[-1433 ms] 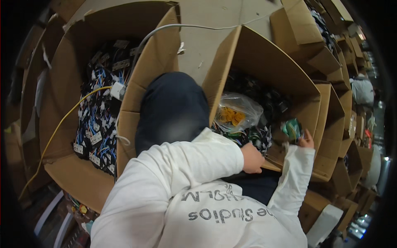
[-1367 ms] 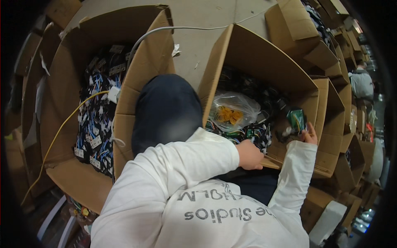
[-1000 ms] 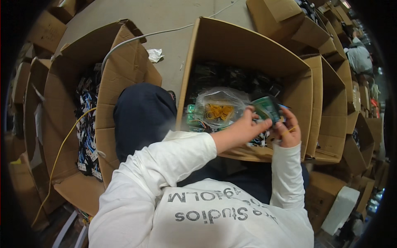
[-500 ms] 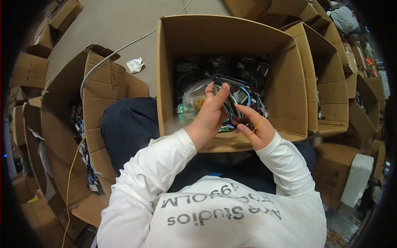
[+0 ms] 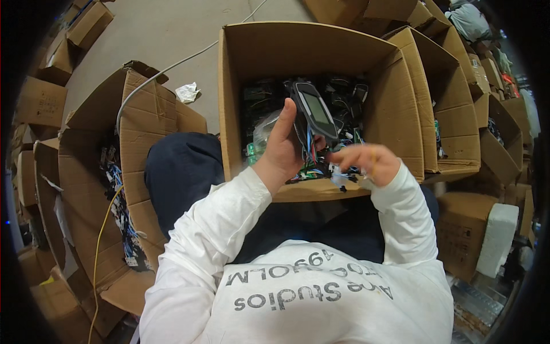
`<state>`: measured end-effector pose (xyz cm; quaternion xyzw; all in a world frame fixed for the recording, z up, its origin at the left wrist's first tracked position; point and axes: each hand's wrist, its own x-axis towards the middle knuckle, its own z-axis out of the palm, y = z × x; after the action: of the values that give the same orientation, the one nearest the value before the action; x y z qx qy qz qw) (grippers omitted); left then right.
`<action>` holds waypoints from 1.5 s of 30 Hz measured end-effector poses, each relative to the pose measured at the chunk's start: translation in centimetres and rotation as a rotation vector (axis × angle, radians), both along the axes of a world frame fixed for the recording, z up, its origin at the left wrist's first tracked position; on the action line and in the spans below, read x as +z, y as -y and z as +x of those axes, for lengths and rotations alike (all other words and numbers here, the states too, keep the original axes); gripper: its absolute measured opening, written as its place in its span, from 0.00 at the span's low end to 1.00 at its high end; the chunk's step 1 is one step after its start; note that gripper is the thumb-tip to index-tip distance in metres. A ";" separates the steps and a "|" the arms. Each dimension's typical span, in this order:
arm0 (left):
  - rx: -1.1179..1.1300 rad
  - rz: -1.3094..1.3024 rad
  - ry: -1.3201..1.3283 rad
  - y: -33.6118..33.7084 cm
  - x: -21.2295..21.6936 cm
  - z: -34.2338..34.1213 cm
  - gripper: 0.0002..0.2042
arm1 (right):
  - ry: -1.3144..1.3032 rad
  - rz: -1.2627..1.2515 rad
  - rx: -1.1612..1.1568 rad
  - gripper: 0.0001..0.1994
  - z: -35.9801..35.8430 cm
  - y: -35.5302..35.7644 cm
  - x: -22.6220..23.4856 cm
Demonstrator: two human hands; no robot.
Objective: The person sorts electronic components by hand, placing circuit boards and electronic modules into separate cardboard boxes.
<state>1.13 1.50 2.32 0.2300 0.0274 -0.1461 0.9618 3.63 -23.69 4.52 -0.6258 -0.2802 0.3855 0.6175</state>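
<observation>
My left hand (image 5: 282,144) is closed around a black display unit (image 5: 316,110) with a greyish rectangular screen, tilted and facing up. Coloured wires (image 5: 309,150) hang from its lower end, with small connectors near my right hand. Beside these wires is my right hand (image 5: 368,161), its fingers smeared by motion, so a hold on anything cannot be made out. Both hands are over the near side of an open cardboard box (image 5: 321,46). Inside it lie several dark units with wires (image 5: 260,94), a clear plastic bag (image 5: 264,127) and green circuit boards (image 5: 251,150).
Left of my knee stands an open box (image 5: 146,109) with bundled wires (image 5: 120,212). A grey cable (image 5: 172,64) and a yellow cable (image 5: 102,229) run past it. More boxes (image 5: 452,109) line the right, near a white foam block (image 5: 497,239). Crumpled paper (image 5: 187,93) lies on the floor.
The unit has been turned in my left hand, and its screen now faces up. My right hand has moved slightly right, away from the unit.
</observation>
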 end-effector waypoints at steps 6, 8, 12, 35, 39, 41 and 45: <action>-0.132 0.309 0.118 1.7 -0.3 -0.7 0.32 | -0.406 0.233 -0.373 0.39 1.0 -2.6 -4.4; -0.081 0.579 0.193 2.2 -0.4 -1.1 0.31 | -0.388 0.182 -0.425 0.34 1.2 -2.2 -5.5; 0.115 0.714 0.042 1.9 -2.2 -0.2 0.43 | -0.436 0.264 -0.677 0.19 1.3 -3.8 -4.6; 0.160 1.725 0.444 2.3 -0.3 -1.6 0.36 | -0.392 0.406 -0.782 0.18 -2.3 -7.2 -3.5; 0.183 1.607 0.536 1.5 -0.2 -1.1 0.34 | -0.428 0.391 -0.850 0.20 -1.6 -6.1 -2.1; 0.320 1.297 0.249 2.1 -0.1 -1.3 0.28 | -0.394 0.487 -0.826 0.18 -1.2 -5.9 -1.8; -0.241 1.155 0.127 1.0 0.3 -0.6 0.26 | -0.330 0.500 -0.795 0.19 -1.0 -5.4 -3.6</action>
<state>0.54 0.47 2.65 0.7258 0.0187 -0.2018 0.6574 2.64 -18.24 0.90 -0.4478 -0.0021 0.1350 0.8839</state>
